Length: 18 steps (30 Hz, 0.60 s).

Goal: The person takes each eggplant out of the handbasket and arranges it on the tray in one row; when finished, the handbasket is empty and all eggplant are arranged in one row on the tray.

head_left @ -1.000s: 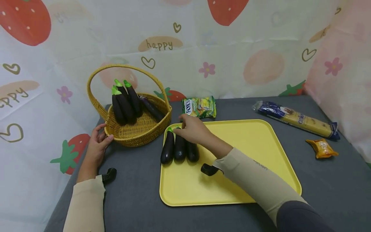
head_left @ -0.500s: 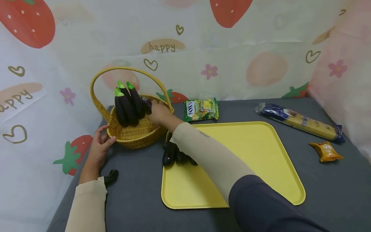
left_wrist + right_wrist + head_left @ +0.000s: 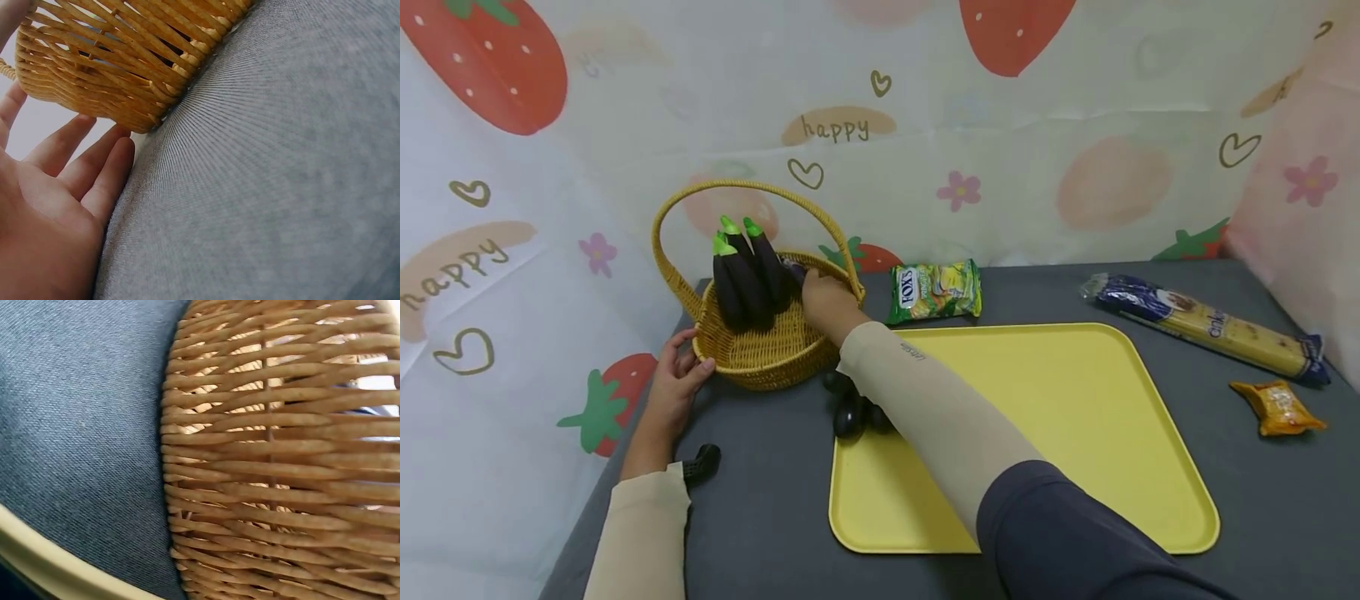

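Note:
In the head view, my left hand (image 3: 681,379) holds the left rim of a wicker basket (image 3: 767,375), thumb at the rim and fingers against the outer side. The left wrist view shows those fingers (image 3: 106,181) along the weave. Three dark eggplants (image 3: 745,287) with bright green stems lean together inside the basket. My right hand (image 3: 831,304) reaches into its right side and grips a slimmer purple eggplant (image 3: 793,271); the fingertips are hidden. Under my right sleeve, dark eggplants (image 3: 850,415) lie on the yellow tray (image 3: 1022,533), partly covered.
A green snack packet (image 3: 936,292) lies behind the tray. To the right are a long pasta packet (image 3: 1210,325) and a small orange packet (image 3: 1279,408). A printed cloth hangs behind the grey table (image 3: 760,500).
My right hand has left the eggplants on the tray and moved left into the basket, onto the slim eggplant. The left hand stays at the rim. The head view has shifted slightly.

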Available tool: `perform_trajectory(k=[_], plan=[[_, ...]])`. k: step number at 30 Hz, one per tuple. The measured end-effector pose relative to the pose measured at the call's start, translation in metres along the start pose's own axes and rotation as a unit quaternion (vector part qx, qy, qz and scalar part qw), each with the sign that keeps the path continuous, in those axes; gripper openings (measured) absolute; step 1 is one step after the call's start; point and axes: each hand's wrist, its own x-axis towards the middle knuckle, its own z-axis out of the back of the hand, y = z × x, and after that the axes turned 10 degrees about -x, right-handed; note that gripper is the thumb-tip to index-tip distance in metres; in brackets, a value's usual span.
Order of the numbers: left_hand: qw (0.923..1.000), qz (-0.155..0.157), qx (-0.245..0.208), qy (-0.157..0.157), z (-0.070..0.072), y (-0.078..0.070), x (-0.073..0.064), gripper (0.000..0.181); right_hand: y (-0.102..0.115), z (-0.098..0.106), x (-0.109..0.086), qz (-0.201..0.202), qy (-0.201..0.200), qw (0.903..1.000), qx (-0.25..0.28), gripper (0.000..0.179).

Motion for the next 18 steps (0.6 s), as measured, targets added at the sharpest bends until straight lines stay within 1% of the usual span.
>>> perform_trajectory(k=[4, 6, 7, 9, 11, 12, 14, 16, 18], plan=[[1.0000, -0.004, -0.002, 0.001, 0.001, 0.000, -0.002, 0.052, 0.004, 0.000, -0.007, 0.003, -0.053, 0.9961, -0.070, 0.051], [1.0000, -0.007, -0.001, 0.000, 0.000, 0.000, -0.003, 0.052, 0.006, 0.005, -0.011, -0.002, -0.066, 0.9948, -0.077, 0.054], [1.0000, -0.007, 0.000, -0.002, 0.001, 0.000, -0.003, 0.052, 0.007, 0.008, -0.012, -0.003, -0.066, 0.9952, -0.072, 0.056], [1.0000, -0.006, -0.001, -0.004, 0.001, 0.000, -0.003, 0.051, 0.007, 0.013, -0.015, -0.009, -0.061, 0.9978, -0.026, 0.060], [1.0000, -0.003, -0.005, -0.004, 0.001, 0.000, -0.003, 0.051, 0.006, 0.019, -0.018, -0.012, -0.052, 0.9978, 0.038, 0.058], [1.0000, -0.002, -0.008, -0.004, 0.001, 0.000, -0.003, 0.051, 0.005, 0.022, -0.019, -0.012, -0.045, 0.9968, 0.065, 0.053], [0.9999, -0.001, -0.015, -0.003, 0.001, 0.000, -0.002, 0.051, 0.002, 0.027, -0.024, -0.011, -0.033, 0.9924, 0.118, 0.044], [0.9998, 0.000, -0.021, -0.002, 0.000, 0.000, -0.002, 0.051, -0.001, 0.029, -0.030, -0.007, -0.021, 0.9873, 0.157, 0.037], [0.9996, 0.001, -0.027, 0.000, -0.002, 0.001, -0.002, 0.051, -0.005, 0.030, -0.037, -0.005, -0.012, 0.9807, 0.195, 0.039]])
